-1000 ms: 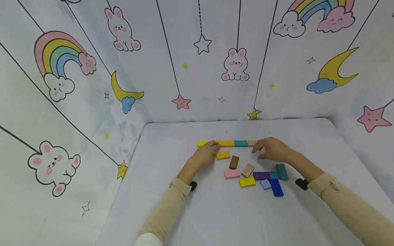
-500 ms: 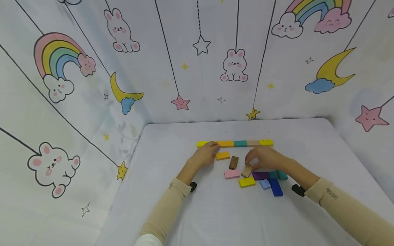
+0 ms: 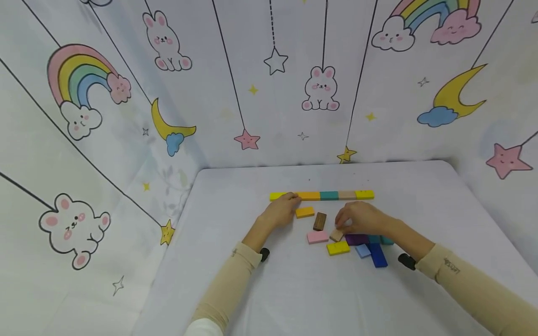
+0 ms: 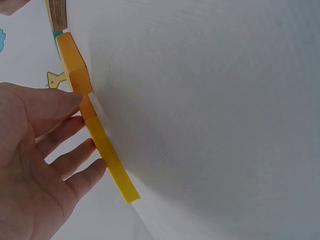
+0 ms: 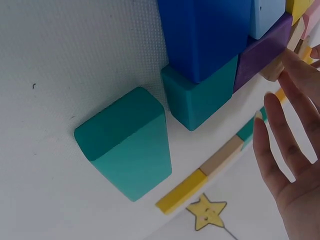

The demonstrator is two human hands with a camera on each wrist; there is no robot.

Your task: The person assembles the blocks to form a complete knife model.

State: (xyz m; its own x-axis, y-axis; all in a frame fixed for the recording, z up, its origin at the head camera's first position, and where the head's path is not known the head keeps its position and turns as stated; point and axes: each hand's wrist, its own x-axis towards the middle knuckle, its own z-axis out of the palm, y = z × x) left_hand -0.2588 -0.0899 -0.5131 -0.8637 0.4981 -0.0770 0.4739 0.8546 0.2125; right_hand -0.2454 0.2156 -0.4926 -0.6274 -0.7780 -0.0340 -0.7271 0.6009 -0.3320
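Observation:
My left hand (image 3: 280, 210) rests its fingertips along a row of blocks, at the yellow block (image 4: 112, 160) on its left end and the orange block (image 4: 86, 106) beside it. The row continues right with a teal block (image 3: 329, 196), a tan block (image 3: 347, 195) and another yellow block (image 3: 364, 194). My right hand (image 3: 361, 218) pinches a light wooden block (image 3: 336, 235) between thumb and index finger, low over the table. Next to that hand, a purple block (image 5: 262, 52) lies against a teal block (image 5: 202, 97) and a dark blue block (image 5: 205, 35).
Loose on the white table (image 3: 252, 289) lie an orange block (image 3: 305, 213), a brown block (image 3: 320, 221), a pink block (image 3: 317, 237), a yellow block (image 3: 338, 248) and a light blue block (image 3: 363, 251). Another teal block (image 5: 125, 145) sits apart at the right. A patterned cloth (image 3: 277, 116) hangs behind.
My right hand has moved back from the row's right end to the light wooden block and taken hold of it, uncovering the right yellow block. The left hand has stayed put.

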